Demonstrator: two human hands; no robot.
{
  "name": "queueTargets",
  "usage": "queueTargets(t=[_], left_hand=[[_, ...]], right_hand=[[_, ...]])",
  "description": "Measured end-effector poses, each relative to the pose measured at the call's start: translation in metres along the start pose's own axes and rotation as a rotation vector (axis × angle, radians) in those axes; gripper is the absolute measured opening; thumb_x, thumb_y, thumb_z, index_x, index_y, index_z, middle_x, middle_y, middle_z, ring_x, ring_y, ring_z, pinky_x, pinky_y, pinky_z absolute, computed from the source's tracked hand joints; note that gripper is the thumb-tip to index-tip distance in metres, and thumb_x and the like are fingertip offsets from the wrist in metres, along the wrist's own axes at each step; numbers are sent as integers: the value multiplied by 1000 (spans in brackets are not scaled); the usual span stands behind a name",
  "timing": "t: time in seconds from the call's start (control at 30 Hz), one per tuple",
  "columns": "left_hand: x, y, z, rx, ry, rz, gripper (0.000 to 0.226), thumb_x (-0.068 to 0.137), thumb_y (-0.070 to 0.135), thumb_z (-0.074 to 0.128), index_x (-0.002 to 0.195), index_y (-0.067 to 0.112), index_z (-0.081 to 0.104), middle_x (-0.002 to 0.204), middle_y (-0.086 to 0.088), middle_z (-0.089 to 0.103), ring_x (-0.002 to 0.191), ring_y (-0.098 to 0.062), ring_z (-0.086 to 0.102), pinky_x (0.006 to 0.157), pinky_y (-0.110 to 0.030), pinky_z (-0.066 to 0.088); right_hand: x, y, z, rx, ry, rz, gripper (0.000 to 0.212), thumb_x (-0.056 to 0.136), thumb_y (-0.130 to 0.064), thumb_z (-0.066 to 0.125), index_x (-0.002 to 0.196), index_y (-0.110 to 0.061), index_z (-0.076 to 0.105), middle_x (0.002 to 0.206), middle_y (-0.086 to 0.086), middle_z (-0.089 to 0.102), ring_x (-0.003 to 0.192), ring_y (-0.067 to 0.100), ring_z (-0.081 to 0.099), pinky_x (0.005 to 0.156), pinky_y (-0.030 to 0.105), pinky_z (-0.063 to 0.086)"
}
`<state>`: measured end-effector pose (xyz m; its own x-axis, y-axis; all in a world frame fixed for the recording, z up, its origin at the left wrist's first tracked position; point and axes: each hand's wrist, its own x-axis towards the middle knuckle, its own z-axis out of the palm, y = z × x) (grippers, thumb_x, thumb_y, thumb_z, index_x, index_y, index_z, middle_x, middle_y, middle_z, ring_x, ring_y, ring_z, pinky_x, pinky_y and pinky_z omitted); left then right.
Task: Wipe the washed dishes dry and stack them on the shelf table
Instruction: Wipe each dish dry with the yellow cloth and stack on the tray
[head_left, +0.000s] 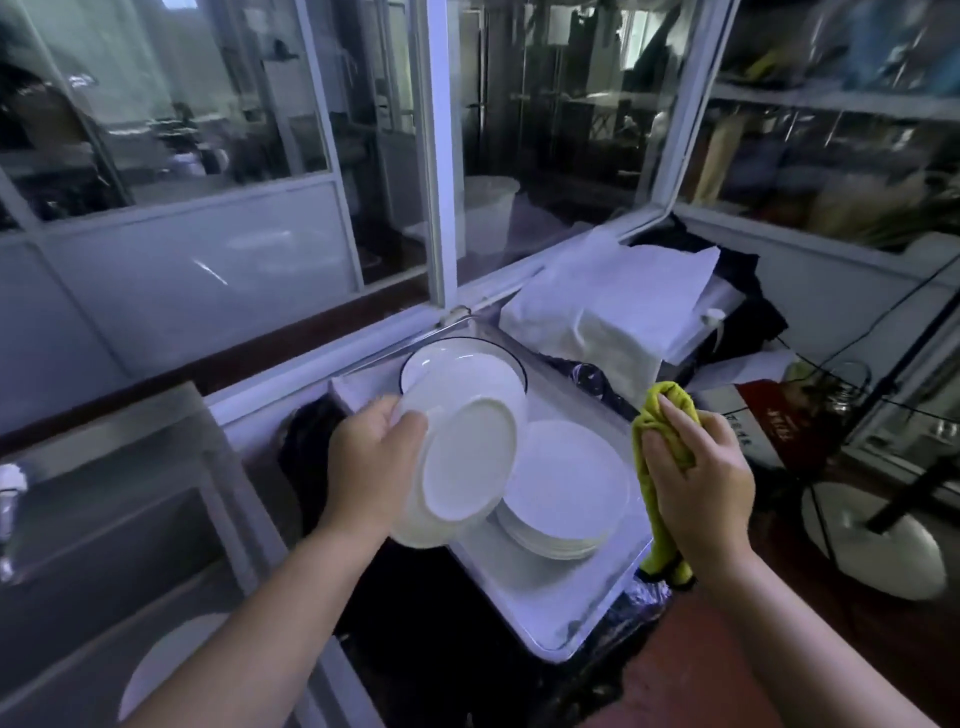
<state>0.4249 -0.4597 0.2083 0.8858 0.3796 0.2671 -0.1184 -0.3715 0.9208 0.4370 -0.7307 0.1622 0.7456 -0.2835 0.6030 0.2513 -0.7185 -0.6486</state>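
Fingers (408, 425) of the left hand (363, 462) pinch the plate (467, 462), underside tilted right so the right hand (696, 483), clutching the bunched cloth (667, 415), can wipe.

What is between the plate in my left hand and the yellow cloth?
Head view: a stack of white plates on the tray fills that gap. The held plate and the yellow cloth do not touch.

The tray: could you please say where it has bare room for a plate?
The tray is bare along its near end, between the stack and the front rim. The far end is crowded: the bowl, and the plate held by the left hand.
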Motion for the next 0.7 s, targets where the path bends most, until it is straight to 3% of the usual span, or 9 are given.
queueTargets(t=[0.13, 0.27, 0.47, 0.7], left_hand=[[11, -9, 77, 368, -127, 360, 32, 80, 42, 41, 66, 13, 41, 54, -1, 38, 55, -30, 39, 51, -36, 39], [16, -30, 125, 641, -224, 629, 31, 86, 37, 42, 68, 16, 57, 57, 1, 55, 52, -25, 55, 40, -27, 39], [12, -67, 164, 757, -294, 877, 30, 88, 28, 44, 69, 16, 64, 59, 3, 57, 51, -20, 57, 38, -27, 38], [-2, -93, 184, 800, -232, 1083, 18, 84, 8, 52, 72, 15, 63, 66, 0, 52, 57, -20, 51, 54, -30, 35]], right_hand=[[20, 55, -5, 10, -18, 111, 36, 86, -29, 65, 121, -18, 67, 103, -1, 59, 88, 16, 57, 76, 28, 41], [30, 91, -2, 26, -29, 209, 38, 85, -29, 65, 122, -19, 66, 103, -5, 55, 90, 12, 55, 79, 27, 41], [31, 121, 4, 40, -35, 331, 35, 88, -18, 70, 123, -19, 65, 106, -1, 57, 93, 11, 55, 81, 26, 40], [26, 134, 10, 76, -59, 387, 37, 86, -14, 70, 121, -25, 64, 100, -4, 56, 89, 9, 55, 80, 25, 42]])
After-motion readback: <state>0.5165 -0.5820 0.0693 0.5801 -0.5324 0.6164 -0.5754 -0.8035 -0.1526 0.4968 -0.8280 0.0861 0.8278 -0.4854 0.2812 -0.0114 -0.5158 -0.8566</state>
